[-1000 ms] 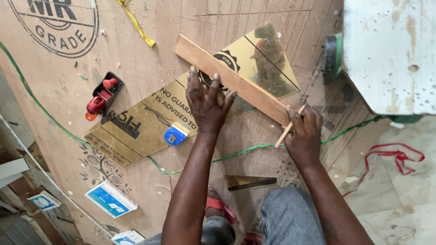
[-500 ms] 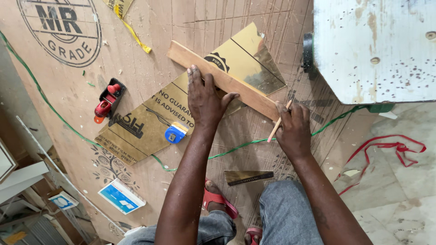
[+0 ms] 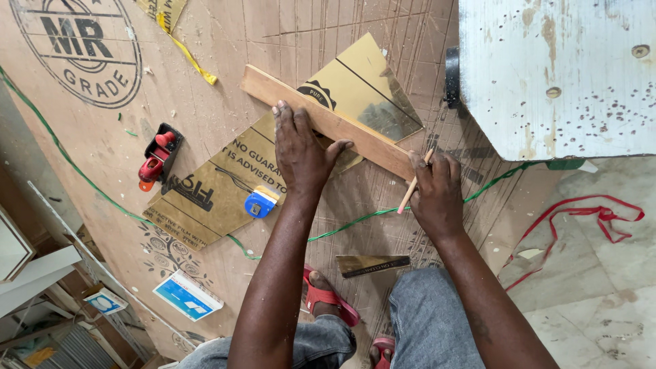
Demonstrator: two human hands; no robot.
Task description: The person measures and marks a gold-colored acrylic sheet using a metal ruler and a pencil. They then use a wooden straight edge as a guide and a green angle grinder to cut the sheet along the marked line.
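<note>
While the left hand point(image 3: 301, 154) presses flat on the wooden strip point(image 3: 328, 123), the right hand point(image 3: 437, 195), at four o'clock, grips a pencil point(image 3: 415, 182) at the strip's end, the gold sheet point(image 3: 355, 89) seemingly unmarked here.

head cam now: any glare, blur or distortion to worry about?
Head view: sharp, no motion blur on the left hand or right hand; even, soft light, faint shadows; the gold laminate sheet mirrors light beyond the wooden batten, dulling its surface detail; wide-angle lens bends the plywood sheet edges toward the frame corners.

Your right hand point(image 3: 437, 195) with the pencil point(image 3: 414, 183) now up against the wooden strip's point(image 3: 328, 123) end, off the gold sheet point(image 3: 355, 96).
</note>
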